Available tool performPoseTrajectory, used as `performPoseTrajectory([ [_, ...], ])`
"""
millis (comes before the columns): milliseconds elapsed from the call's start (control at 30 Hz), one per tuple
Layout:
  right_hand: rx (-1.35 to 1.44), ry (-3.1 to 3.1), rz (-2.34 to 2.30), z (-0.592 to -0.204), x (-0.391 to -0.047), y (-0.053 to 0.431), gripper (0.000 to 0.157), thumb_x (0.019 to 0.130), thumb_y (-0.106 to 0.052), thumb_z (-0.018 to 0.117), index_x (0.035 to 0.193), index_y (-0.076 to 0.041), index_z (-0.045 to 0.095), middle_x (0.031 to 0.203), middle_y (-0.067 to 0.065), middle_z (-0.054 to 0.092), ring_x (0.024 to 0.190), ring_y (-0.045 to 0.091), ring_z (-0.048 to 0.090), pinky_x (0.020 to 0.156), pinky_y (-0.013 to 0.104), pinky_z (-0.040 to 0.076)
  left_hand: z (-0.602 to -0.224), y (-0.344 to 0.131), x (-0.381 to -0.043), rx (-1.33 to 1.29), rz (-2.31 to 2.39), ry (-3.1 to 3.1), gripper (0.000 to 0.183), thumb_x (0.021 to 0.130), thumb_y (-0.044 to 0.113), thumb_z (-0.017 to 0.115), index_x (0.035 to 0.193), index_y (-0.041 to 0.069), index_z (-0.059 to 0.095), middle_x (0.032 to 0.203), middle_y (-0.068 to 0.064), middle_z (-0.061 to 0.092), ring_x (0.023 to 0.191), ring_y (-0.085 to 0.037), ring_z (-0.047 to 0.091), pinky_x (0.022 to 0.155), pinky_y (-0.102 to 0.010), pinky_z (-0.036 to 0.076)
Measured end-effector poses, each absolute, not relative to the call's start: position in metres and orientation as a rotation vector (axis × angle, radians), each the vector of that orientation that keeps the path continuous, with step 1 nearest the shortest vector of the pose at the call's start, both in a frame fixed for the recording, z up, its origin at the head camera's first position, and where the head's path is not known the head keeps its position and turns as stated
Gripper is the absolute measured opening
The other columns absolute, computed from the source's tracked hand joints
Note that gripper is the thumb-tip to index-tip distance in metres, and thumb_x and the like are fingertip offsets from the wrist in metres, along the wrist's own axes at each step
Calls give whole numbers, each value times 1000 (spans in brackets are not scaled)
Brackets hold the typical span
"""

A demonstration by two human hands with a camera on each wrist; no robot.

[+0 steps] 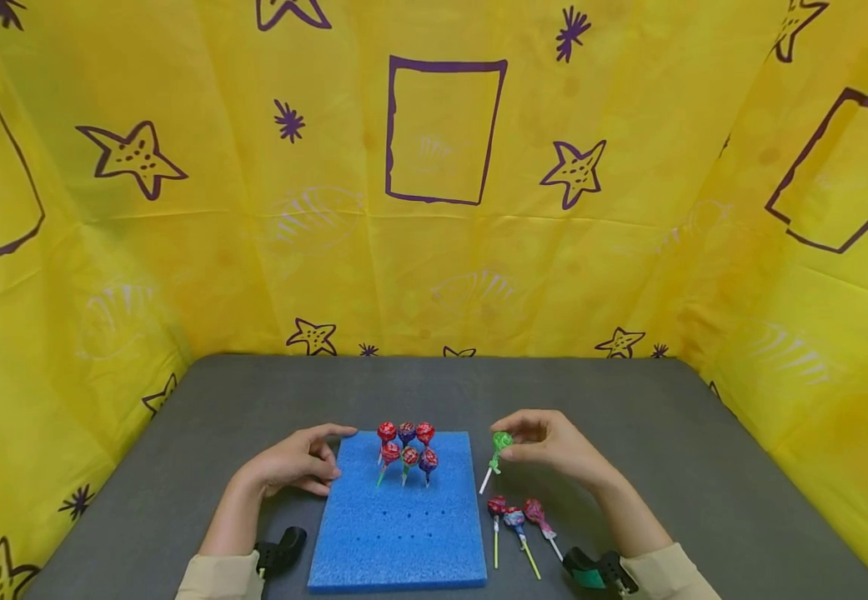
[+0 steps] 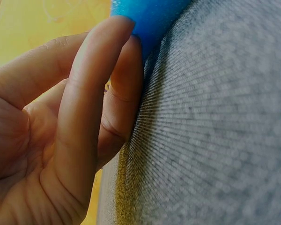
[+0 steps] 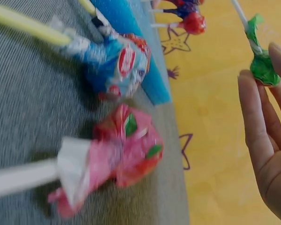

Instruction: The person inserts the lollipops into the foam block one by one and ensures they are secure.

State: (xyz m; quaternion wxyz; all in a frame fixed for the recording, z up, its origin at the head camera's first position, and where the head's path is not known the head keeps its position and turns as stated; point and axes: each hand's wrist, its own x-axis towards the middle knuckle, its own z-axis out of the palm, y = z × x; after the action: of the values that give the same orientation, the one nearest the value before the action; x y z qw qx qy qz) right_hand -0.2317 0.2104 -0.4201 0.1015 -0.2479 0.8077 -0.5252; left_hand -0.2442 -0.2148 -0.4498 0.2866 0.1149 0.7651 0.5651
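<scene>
A blue foam board [image 1: 396, 558] lies on the dark table, with several wrapped lollipops [image 1: 409, 456] standing upright in two rows towards its far side. Rows of small holes show in its nearer half. My left hand [image 1: 294, 461] touches the board's left edge, its index finger reaching the far left corner; in the left wrist view the fingertips meet the blue foam [image 2: 152, 21]. Right of the board, my right hand [image 1: 554, 446] pinches a green lollipop [image 1: 502, 442] by its wrapped head. Its white stick points down and towards the board, above the table.
Three loose lollipops lie on the table right of the board: a red one [image 1: 497, 505], a blue one [image 1: 514, 518] and a pink one [image 1: 534, 512]. Yellow patterned cloth [image 1: 434, 275] encloses the table at the back and sides.
</scene>
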Motion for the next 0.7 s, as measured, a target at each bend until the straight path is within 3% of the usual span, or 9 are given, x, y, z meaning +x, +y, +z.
performPoseTrajectory([
  [400, -691, 2351, -1714, -416, -231, 181, 39, 85, -14, 76, 121, -3, 65, 124, 29, 64, 93, 6, 68, 82, 20, 58, -450, -214, -245, 303, 1499, 2051, 71, 89, 8, 69, 152, 5, 34, 88, -10, 60, 73, -17, 66, 66, -33, 63],
  [700, -748, 2310, -1805, -409, -228, 156, 33, 83, -10, 77, 114, -2, 68, 115, 24, 68, 95, 8, 68, 84, 23, 59, -450, -214, -245, 300, 1501, 2053, 71, 89, 9, 69, 151, 5, 35, 88, -10, 60, 73, -18, 67, 67, -33, 63],
])
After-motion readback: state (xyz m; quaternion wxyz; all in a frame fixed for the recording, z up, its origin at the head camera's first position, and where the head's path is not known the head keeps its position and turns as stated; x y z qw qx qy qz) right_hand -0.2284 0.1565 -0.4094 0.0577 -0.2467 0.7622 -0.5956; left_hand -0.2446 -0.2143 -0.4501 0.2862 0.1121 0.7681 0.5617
